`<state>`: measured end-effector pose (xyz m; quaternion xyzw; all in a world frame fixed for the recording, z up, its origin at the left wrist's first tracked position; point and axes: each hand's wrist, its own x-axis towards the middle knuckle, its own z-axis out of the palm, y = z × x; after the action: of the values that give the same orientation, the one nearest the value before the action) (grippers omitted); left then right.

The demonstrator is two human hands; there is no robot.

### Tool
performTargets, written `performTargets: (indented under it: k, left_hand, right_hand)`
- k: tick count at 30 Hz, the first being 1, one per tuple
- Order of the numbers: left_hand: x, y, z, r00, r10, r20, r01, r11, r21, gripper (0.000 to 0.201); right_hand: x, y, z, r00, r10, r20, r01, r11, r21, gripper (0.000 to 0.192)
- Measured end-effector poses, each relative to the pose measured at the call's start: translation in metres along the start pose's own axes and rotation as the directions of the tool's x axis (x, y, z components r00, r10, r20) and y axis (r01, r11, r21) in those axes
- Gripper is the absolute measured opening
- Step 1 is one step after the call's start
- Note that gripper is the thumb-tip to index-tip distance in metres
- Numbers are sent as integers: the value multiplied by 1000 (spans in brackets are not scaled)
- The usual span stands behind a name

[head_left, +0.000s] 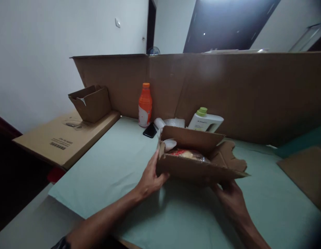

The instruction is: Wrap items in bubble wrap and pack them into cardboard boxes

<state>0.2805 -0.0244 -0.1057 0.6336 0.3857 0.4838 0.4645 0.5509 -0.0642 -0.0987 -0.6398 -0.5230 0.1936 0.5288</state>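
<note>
Holding the open cardboard box (199, 166) at mid-bench, I have my left hand (151, 180) with fingers clamped on its left end and my right hand (231, 199) gripping under its right corner. A red-labelled packet (187, 154) lies inside. I judge this the packing step; closing the flaps needs a steady hold.

Pale green table (118, 173) with orange bottle (145, 104), black phone (150, 130), white jug (205, 121)
</note>
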Motion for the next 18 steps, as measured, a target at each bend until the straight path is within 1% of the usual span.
performTargets:
  k: [1,3,5,6,7,8,10,12,14,16,18]
  left_hand:
    - [-20,3,-10,999,-20,-29,20,999,27,84]
    - [-48,9,-35,983,-55,-178,68,996,66,78]
    - [-61,16,-57,943,-62,-327,103,989,110,75]
    - [-64,19,-64,926,-52,-373,109,985,133,75]
    - [-66,20,-67,918,-38,-395,108,982,155,76]
    - [-68,19,-67,918,-26,-395,103,979,175,78]
    - [-75,15,-60,932,1,-363,83,973,215,80]
    - [-84,9,-51,950,25,-310,59,965,257,81]
    - [-91,5,-51,959,42,-280,43,956,290,83]
    - [-92,4,-61,959,26,-282,64,949,308,88]
    - [-85,3,-78,960,-8,-280,102,941,323,100]
  right_hand:
    - [-13,-7,4,999,-10,44,10,1000,3,47]
    - [-26,-27,25,985,-49,165,47,999,19,46]
    - [-22,-47,53,958,-96,271,85,995,51,49]
    - [-16,-54,65,947,-109,302,91,993,72,50]
    - [-8,-59,74,938,-113,327,87,992,93,52]
    - [0,-60,80,929,-109,353,72,991,116,53]
    - [13,-57,81,907,-81,414,19,988,153,55]
    - [20,-48,72,887,-54,458,-25,986,165,57]
    - [19,-38,59,893,-51,448,-24,987,160,60]
    - [12,-29,49,913,-53,405,-8,989,147,62]
    - [3,-23,44,930,-25,367,-21,992,122,65]
